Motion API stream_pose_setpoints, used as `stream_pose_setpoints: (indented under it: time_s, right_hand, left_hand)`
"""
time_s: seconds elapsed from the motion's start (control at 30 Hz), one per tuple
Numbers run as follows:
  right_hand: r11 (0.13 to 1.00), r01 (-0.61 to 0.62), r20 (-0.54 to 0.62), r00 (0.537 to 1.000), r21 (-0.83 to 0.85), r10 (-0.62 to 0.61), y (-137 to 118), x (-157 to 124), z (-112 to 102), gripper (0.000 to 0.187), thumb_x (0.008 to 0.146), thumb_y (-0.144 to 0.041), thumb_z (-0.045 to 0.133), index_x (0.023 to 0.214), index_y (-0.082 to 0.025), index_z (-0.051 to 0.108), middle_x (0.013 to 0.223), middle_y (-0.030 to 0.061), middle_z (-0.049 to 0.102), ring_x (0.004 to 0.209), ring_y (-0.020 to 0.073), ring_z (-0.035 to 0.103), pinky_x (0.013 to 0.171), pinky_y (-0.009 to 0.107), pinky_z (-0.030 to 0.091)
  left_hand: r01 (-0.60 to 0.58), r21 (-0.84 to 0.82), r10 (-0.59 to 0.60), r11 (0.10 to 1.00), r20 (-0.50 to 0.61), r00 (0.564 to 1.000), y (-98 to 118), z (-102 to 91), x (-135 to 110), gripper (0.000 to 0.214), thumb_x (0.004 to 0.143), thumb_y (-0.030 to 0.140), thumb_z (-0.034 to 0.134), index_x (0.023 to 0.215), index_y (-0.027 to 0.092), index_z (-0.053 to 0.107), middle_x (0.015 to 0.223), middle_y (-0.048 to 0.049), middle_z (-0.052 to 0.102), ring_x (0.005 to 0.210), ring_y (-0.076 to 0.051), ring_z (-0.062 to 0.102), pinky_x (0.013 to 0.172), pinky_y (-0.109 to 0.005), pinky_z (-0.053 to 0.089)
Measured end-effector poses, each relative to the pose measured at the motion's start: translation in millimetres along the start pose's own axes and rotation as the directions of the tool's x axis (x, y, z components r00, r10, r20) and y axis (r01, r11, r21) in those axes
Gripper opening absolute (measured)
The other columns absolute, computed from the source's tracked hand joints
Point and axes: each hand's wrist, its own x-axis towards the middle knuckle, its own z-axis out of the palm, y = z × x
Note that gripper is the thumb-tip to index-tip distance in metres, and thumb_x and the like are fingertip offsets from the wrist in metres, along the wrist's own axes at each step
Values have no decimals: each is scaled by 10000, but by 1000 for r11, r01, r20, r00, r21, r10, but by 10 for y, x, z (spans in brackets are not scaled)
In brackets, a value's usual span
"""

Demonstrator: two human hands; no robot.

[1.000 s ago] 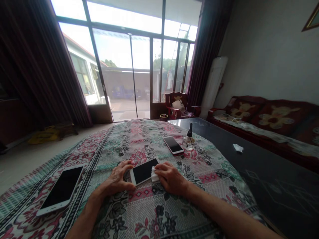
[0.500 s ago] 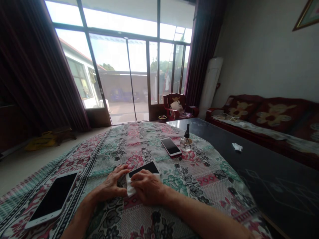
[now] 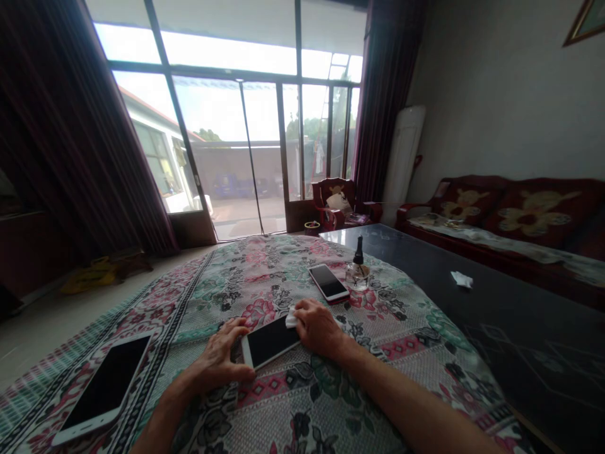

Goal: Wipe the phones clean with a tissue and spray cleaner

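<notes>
A white phone with a dark screen lies face up on the flowered cloth in front of me. My left hand presses its near left corner, fingers curled round the edge. My right hand is closed on a small white wipe at the phone's far right end.
A second white phone lies at the near left. A pink-edged phone and a small glass bottle with a black top stand further back. To the right runs a dark glossy table with a crumpled white tissue, then a red sofa.
My right hand has slid the wipe from the phone's near left end across the screen to its far right end. My left hand stays on the phone's left corner.
</notes>
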Motion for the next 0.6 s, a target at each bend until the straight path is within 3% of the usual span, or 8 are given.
stream_pose_setpoints:
  time_s: [0.1,0.4,0.6]
  right_hand:
    - [999,15,15,1000,-30,-15,-117,-13,48,159,798,-122,517,868,-176,649,1021,77,627,962,205,543,897,319,419]
    - [968,250,57,966,32,-251,-548,1,248,290,819,-203,515,1104,-185,566,1136,65,596,1005,218,496,907,342,410]
    - [935,332,45,940,120,-340,-595,-17,270,218,829,-244,535,1035,-213,600,1138,27,618,988,188,523,917,314,401]
  left_hand:
    - [-20,-18,21,1000,3,1000,-53,12,9,766,568,504,756,1249,240,524,1507,-86,309,1405,-322,182,1136,-436,199]
    - [-3,-21,3,1000,18,1000,-70,15,24,796,552,467,770,1266,227,515,1508,-99,304,1406,-320,181,1141,-432,191]
    - [24,0,-24,1000,11,1000,-47,32,34,753,543,392,763,1241,229,531,1507,-93,304,1405,-317,191,1138,-415,209]
